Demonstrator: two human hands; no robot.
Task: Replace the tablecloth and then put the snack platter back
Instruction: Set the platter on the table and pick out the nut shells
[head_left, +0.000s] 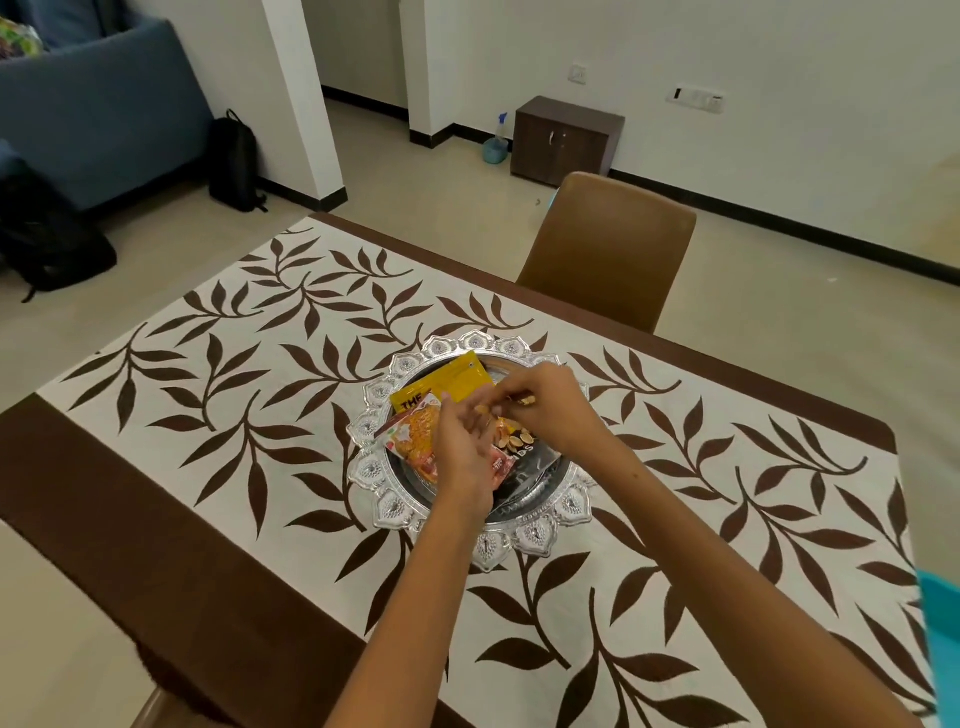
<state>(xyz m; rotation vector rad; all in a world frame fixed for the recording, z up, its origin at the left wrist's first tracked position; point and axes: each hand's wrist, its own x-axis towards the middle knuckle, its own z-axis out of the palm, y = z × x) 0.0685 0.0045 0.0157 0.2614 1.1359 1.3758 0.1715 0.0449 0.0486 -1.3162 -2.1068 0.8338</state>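
Note:
A cream tablecloth (270, 395) with brown leaves and a brown border covers the table. On it, near the middle, stands a silver snack platter (387, 506) with a scalloped rim. In the platter lie a yellow packet (449, 382), an orange-red packet (415, 434) and a black nut packet (524, 452). Both hands are over the platter. My left hand (462, 457) hovers with relaxed fingers above the orange-red packet. My right hand (545, 405) pinches a small golden-wrapped item at its fingertips.
A brown chair (608, 249) stands at the table's far side. A small dark cabinet (566, 140) and a spray bottle (496, 143) sit by the far wall. A blue sofa (98, 114) and black backpacks (234, 161) are at the left. Something turquoise (943, 639) shows at the right edge.

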